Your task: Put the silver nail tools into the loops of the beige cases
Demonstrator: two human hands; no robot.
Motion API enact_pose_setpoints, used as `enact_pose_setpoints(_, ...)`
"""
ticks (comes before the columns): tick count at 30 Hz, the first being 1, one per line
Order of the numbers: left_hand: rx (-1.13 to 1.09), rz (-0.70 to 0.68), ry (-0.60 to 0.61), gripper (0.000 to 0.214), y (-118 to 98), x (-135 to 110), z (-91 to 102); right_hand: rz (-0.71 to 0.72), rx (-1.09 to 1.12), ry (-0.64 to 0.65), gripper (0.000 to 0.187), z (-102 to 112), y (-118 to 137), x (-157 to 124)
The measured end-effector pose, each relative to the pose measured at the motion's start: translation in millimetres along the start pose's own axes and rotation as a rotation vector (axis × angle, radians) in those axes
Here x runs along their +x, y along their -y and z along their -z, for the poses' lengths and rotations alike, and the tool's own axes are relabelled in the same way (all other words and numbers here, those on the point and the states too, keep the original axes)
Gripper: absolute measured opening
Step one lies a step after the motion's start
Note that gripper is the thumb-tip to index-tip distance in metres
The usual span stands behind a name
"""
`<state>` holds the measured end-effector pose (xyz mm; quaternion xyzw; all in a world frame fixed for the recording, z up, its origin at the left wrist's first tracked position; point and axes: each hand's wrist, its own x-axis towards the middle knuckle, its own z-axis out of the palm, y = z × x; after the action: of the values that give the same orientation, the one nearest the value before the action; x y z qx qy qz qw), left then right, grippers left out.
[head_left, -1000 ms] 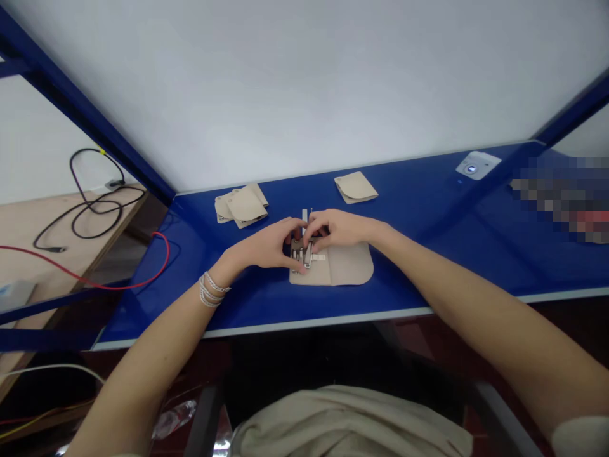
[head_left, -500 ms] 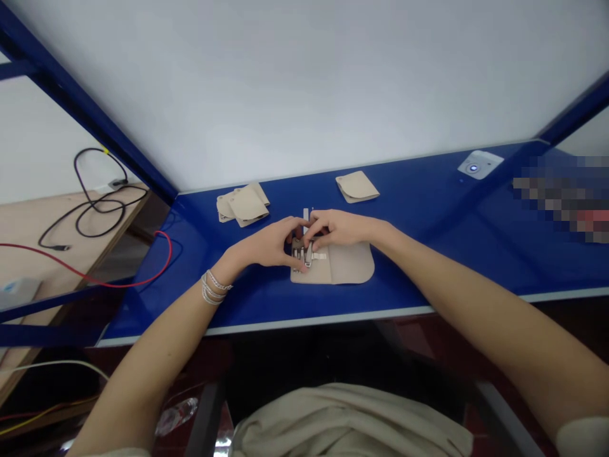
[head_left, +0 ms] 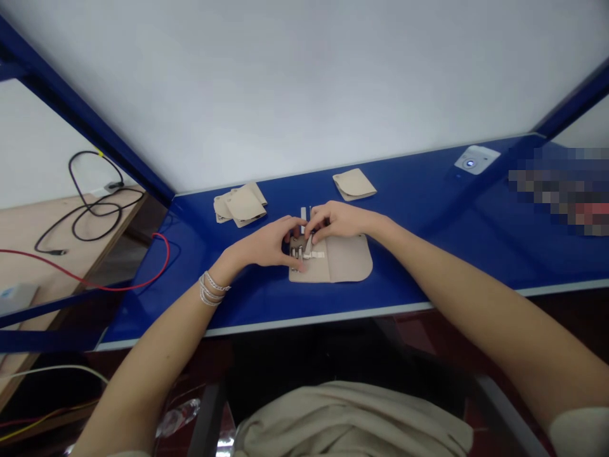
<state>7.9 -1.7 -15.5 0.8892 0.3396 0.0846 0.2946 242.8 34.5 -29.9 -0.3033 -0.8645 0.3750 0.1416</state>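
Note:
A beige flat pouch (head_left: 349,259) lies on the blue tabletop (head_left: 409,254), its left part under my hands. Small metal clips (head_left: 299,252) with white strips sit on that left part, partly hidden by my fingers. My left hand (head_left: 269,243) comes in from the left, its fingertips pressing on the clips. My right hand (head_left: 335,222) comes in from the right, its fingers pinching the top of the clips. A thin white strip (head_left: 303,216) sticks out beyond my fingers, on the far side.
A stack of beige pouches (head_left: 242,204) and a single beige pouch (head_left: 354,184) lie near the white wall. A round-buttoned device (head_left: 473,160) sits at the far right, beside a pixelated patch. Black and red cables (head_left: 90,216) run at the left, over a wooden table.
My right hand has shifted slightly toward the far side, and its fingers sit higher on the clips. The whole view has tilted a little, moving the table up in the picture.

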Motion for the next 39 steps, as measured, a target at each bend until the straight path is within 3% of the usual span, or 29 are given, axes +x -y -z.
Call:
enact_pose_setpoints(7, 0.028, -0.008, -0.037, 0.095, 6, -1, -4.1, 0.005, 0.081, -0.142, 0.029, 5, -15, -1)
enact_pose_setpoints(10, 0.001, -0.014, -0.097, 0.078, 5, 0, -4.8, 0.019, 0.134, -0.25, 0.029, 3, -17, -1)
enact_pose_setpoints(15, 0.044, 0.039, -0.322, 0.032, 2, 4, -6.7, 0.083, 0.066, -0.436, 0.017, -6, -7, 0)
enact_pose_setpoints(22, 0.134, 0.171, -0.419, 0.027, 1, 6, -8.6, 0.019, -0.021, -0.547, 0.022, -16, 0, 3)
enact_pose_setpoints(30, 0.139, 0.342, -0.48, 0.04, 11, 9, -10.7, -0.093, -0.166, -0.531, 0.018, -14, -1, 3)
enact_pose_setpoints(39, 0.185, 0.386, -0.456, 0.037, 12, 9, -9.2, -0.147, -0.219, -0.471, 0.016, -13, 4, 3)
